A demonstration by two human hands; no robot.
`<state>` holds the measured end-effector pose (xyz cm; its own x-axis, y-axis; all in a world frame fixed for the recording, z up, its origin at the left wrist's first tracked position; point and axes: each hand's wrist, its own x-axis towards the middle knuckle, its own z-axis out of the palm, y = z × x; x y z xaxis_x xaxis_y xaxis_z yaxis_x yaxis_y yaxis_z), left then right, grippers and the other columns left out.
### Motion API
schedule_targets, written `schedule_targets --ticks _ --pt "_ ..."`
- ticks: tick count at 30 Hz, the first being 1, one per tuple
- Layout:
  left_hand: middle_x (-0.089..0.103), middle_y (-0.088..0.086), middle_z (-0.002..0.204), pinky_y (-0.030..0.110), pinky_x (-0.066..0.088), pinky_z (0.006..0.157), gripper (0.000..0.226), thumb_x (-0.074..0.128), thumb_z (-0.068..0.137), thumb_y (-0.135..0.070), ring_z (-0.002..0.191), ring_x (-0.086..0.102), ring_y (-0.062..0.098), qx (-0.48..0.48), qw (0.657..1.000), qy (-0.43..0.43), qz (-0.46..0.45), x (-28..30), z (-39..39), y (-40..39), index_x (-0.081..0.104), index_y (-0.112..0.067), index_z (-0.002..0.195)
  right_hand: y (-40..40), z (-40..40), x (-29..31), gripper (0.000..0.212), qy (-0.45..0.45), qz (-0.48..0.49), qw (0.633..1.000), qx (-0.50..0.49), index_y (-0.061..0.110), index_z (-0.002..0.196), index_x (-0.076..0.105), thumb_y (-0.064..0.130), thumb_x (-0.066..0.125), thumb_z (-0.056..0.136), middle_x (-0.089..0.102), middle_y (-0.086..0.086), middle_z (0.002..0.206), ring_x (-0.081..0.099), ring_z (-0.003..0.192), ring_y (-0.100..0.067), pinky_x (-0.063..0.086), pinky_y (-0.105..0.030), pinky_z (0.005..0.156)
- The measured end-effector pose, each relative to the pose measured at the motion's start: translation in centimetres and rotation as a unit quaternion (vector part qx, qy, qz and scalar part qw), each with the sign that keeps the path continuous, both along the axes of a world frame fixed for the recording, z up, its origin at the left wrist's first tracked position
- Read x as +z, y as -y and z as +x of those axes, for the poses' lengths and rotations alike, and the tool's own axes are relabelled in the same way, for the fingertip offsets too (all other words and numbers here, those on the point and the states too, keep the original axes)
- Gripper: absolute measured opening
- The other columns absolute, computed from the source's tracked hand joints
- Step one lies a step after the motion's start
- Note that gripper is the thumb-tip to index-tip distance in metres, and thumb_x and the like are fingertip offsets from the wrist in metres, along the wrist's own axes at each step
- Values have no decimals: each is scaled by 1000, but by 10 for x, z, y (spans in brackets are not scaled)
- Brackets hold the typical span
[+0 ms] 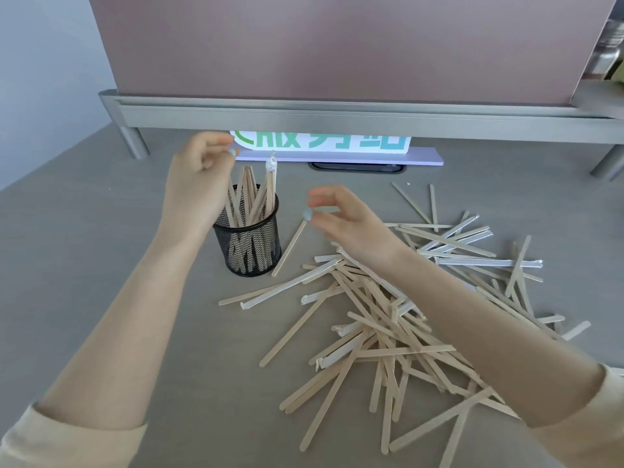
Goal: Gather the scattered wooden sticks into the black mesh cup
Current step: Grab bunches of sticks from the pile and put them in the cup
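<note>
The black mesh cup (pixel 248 246) stands upright left of centre with several wooden sticks in it, one of them paper-wrapped. My left hand (pixel 197 184) hovers just above and behind the cup's left rim, fingers loosely curled and holding nothing. My right hand (pixel 341 224) is to the right of the cup, thumb and fingertips pinched at the upper end of one wooden stick (pixel 290 248). That stick slants down to the table by the cup's base. A large scattered pile of wooden sticks (pixel 388 325), some bare and some wrapped, spreads over the grey table under and right of my right forearm.
A metal shelf riser (pixel 304 119) with round legs spans the back, a pink panel above it. Under it sit a white sign with green letters (pixel 324 143) and a dark slot (pixel 356 167). Bare grey table (pixel 101 231) lies to the left of the cup.
</note>
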<state>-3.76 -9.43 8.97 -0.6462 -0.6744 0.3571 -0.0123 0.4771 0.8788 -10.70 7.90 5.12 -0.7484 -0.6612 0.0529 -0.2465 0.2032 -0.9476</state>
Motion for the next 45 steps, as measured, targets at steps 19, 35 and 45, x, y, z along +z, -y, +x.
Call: schedule_targets --ticks 19,35,45 --pt "-24 -7 154 43 -4 115 108 50 70 -73 143 -19 18 -366 742 477 -295 -72 0 -94 -24 -38 141 -108 33 -27 106 -203 425 881 39 26 147 -6 70 52 71 -3 11 158 -6 145 -13 3 -35 116" --pt "52 4 122 34 44 82 56 58 85 -23 106 51 23 -257 855 352 -282 -70 5 -91 33 -22 135 -106 19 -37 43 -268 355 894 -61 22 130 43 29 44 87 49 2 128 37 119 -19 32 -32 95" --pt "55 12 111 34 42 73 25 53 86 -13 96 56 30 -214 817 410 -344 -69 -10 -105 49 -4 109 -100 13 -46 36 -339 390 855 -48 15 116 46 42 40 93 49 -1 117 43 112 -22 29 -32 97"
